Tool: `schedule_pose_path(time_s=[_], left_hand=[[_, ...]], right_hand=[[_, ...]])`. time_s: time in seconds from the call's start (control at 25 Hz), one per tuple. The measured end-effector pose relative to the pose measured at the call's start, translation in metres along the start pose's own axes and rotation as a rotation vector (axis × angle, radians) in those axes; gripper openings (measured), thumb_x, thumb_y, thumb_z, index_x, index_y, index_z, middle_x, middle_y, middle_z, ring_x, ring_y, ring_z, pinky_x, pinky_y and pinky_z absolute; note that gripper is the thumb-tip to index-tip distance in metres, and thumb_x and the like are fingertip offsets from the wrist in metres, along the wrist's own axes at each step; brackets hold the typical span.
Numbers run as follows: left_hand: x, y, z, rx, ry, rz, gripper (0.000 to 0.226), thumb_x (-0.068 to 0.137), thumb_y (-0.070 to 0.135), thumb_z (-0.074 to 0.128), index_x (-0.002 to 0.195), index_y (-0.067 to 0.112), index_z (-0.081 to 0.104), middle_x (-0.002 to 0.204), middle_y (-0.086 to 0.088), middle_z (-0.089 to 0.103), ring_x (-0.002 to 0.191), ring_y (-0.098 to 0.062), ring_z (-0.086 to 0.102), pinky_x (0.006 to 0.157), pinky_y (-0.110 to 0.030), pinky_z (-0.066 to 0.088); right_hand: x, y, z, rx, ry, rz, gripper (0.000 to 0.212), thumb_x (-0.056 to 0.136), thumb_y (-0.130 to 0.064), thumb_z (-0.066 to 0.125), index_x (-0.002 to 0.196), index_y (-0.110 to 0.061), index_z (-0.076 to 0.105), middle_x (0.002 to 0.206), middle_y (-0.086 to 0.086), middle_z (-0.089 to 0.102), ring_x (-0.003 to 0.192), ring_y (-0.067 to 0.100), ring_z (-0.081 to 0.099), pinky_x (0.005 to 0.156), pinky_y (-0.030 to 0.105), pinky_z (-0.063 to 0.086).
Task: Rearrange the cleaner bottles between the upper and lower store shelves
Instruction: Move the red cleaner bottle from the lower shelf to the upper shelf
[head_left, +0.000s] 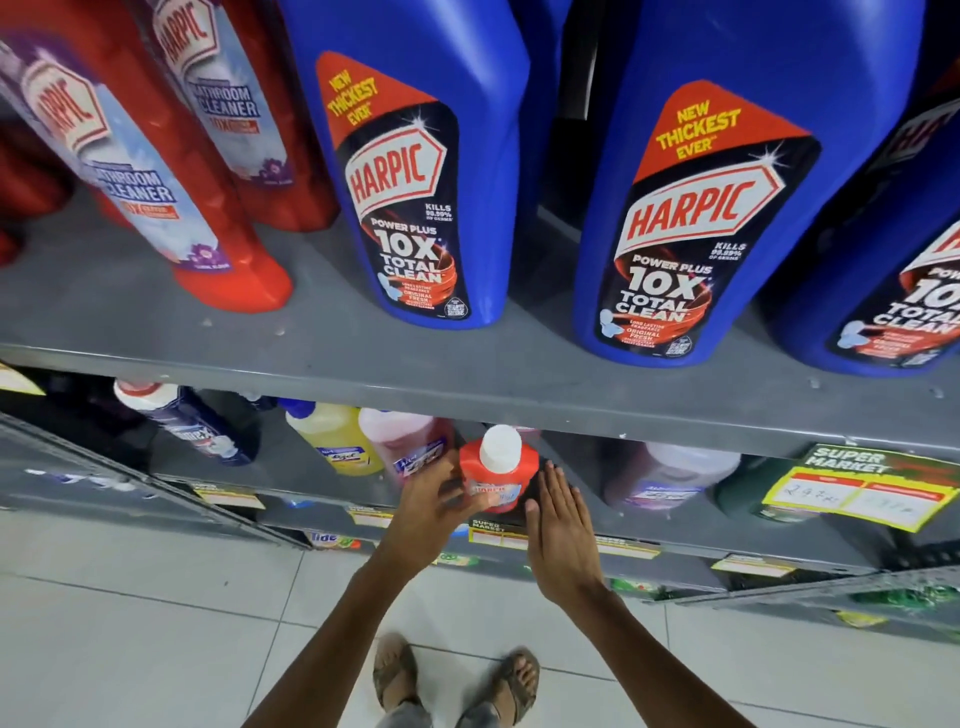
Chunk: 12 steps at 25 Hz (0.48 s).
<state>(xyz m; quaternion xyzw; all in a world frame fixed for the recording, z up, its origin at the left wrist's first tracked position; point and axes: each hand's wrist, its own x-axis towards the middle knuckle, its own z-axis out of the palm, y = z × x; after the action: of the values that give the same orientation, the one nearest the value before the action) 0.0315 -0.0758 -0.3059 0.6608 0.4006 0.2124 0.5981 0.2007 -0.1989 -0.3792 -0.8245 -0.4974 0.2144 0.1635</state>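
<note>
A small red Harpic bottle (497, 470) with a white cap stands on the lower shelf (322, 506), just under the lip of the upper shelf (363, 364). My left hand (439, 501) is at its left side, fingers curled against the label; blur hides whether they grip it. To the bottle's right my right hand (558, 519) is flat and open, its fingers straight, close to the bottle. On the upper shelf stand tall red Harpic bathroom cleaner bottles (156, 176) on the left and big blue Harpic bottles (415, 171) in the middle and on the right.
The lower shelf also holds a dark blue bottle (192, 423), a yellow bottle (332, 436), a pink bottle (405, 447) and another pink one (670, 475) at the right. A yellow price tag (857, 491) hangs from the upper shelf edge. Below are white floor tiles and my sandalled feet.
</note>
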Motion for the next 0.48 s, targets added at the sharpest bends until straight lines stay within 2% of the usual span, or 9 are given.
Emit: schedule_pose_path(time_s=[0.12, 0.2, 0.32, 0.4, 0.48], left_hand=[[-0.03, 0.019, -0.025, 0.029, -0.023, 0.035, 0.051, 0.089, 0.004, 0.084, 0.126, 0.035, 0.065, 0.115, 0.029, 0.08, 0.111, 0.002, 0.076, 0.086, -0.012, 0.061], [-0.053, 0.038, -0.052, 0.025, 0.024, 0.069, 0.047, 0.085, 0.014, 0.087, 0.124, 0.034, 0.069, 0.114, 0.021, 0.082, 0.106, -0.002, 0.079, 0.088, -0.019, 0.063], [-0.084, 0.077, -0.105, 0.029, 0.08, 0.117, 0.046, 0.081, 0.021, 0.088, 0.124, 0.027, 0.075, 0.116, 0.008, 0.084, 0.108, -0.011, 0.079, 0.09, -0.028, 0.066], [-0.103, 0.11, -0.145, -0.004, 0.115, 0.167, 0.043, 0.08, 0.027, 0.09, 0.121, 0.03, 0.077, 0.114, 0.004, 0.085, 0.103, -0.009, 0.08, 0.081, -0.024, 0.067], [-0.118, 0.147, -0.18, -0.012, 0.17, 0.271, 0.042, 0.078, 0.038, 0.092, 0.118, 0.032, 0.079, 0.113, 0.003, 0.085, 0.1, -0.009, 0.081, 0.08, -0.027, 0.067]], right_hand=[[-0.016, -0.019, -0.012, 0.085, 0.015, -0.098, 0.062, 0.111, -0.04, 0.013, 0.169, -0.018, 0.019, 0.179, -0.005, 0.012, 0.167, 0.012, 0.011, 0.138, 0.034, 0.013], [-0.026, -0.037, -0.021, 0.151, 0.038, -0.148, 0.057, 0.113, -0.041, 0.017, 0.167, -0.025, 0.025, 0.174, -0.019, 0.012, 0.163, 0.003, 0.016, 0.136, 0.03, 0.019], [-0.038, -0.083, -0.037, 0.25, 0.121, -0.242, 0.047, 0.113, -0.042, 0.026, 0.16, -0.04, 0.034, 0.164, -0.037, 0.018, 0.157, -0.008, 0.027, 0.127, 0.008, 0.017], [-0.043, -0.129, -0.048, 0.408, 0.228, -0.317, 0.046, 0.113, -0.044, 0.031, 0.155, -0.04, 0.047, 0.163, -0.037, 0.035, 0.152, -0.007, 0.04, 0.122, 0.004, 0.023], [-0.045, -0.176, -0.061, 0.564, 0.338, -0.422, 0.046, 0.114, -0.042, 0.032, 0.152, -0.032, 0.056, 0.159, -0.027, 0.053, 0.148, 0.003, 0.051, 0.121, 0.013, 0.035]])
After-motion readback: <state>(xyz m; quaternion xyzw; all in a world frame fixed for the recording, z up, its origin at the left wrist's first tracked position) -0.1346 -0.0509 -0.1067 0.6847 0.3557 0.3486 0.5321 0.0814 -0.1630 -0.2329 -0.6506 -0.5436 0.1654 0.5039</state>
